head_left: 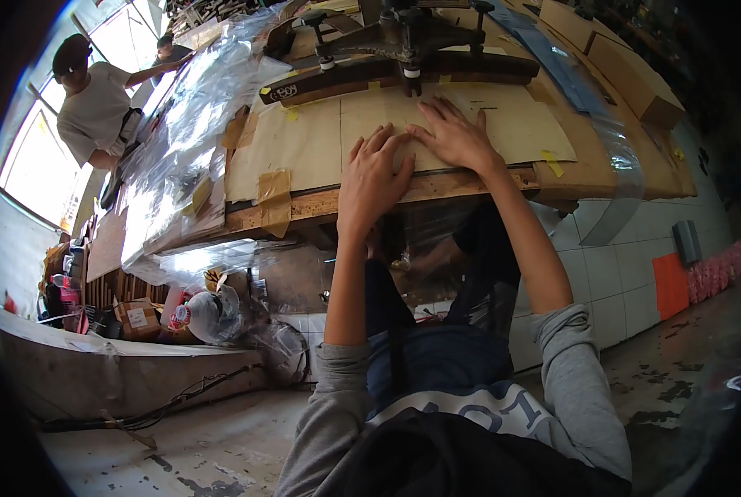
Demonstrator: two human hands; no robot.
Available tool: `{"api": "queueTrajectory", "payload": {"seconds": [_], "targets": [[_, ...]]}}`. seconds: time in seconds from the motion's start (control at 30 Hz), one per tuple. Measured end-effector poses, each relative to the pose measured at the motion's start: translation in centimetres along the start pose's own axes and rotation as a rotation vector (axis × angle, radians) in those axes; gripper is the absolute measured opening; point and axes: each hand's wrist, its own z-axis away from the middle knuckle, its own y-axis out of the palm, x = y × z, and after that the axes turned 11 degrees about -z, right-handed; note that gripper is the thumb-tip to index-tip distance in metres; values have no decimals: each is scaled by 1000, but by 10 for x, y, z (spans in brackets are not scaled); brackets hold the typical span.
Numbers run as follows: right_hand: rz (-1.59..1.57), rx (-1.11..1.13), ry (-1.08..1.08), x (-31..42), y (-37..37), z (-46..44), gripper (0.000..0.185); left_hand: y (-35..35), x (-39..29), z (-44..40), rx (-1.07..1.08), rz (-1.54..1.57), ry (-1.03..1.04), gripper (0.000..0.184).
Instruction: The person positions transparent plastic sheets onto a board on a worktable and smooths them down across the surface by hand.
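Note:
Both of my hands rest on a pale yellowish sheet [296, 145] taped to a worktable. My left hand [374, 176] lies near the sheet's front edge, fingers stretched forward and thumb apart. Beside it, my right hand [457, 139] lies palm down with its fingers spread, the two hands almost touching. Neither hand holds anything visible. Just beyond the fingertips, a long dark bar [470, 71] runs across the sheet beneath a black metal frame [370, 40] with knobs. Brown tape [274, 201] hangs over the table's wooden front edge [438, 187].
Clear plastic sheeting [184, 124] covers the table's left part. Cardboard boxes [635, 79] stand at the back right. One person [97, 112] stands at the left, another person [169, 53] farther back. A large clear bottle [215, 317] and cables [172, 406] are low on the left.

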Motion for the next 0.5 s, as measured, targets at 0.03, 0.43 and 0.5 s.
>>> {"api": "queueTrajectory", "payload": {"seconds": [0.03, 0.43, 0.5], "targets": [[7, 4, 3, 0, 0, 0, 71, -1, 0, 0, 2, 2, -1, 34], [-31, -30, 20, 4, -3, 1, 65, 0, 2, 0, 6, 10, 14, 34], [-53, -39, 46, 5, -6, 0, 64, 1, 2, 0, 3, 8, 11, 33]]}}
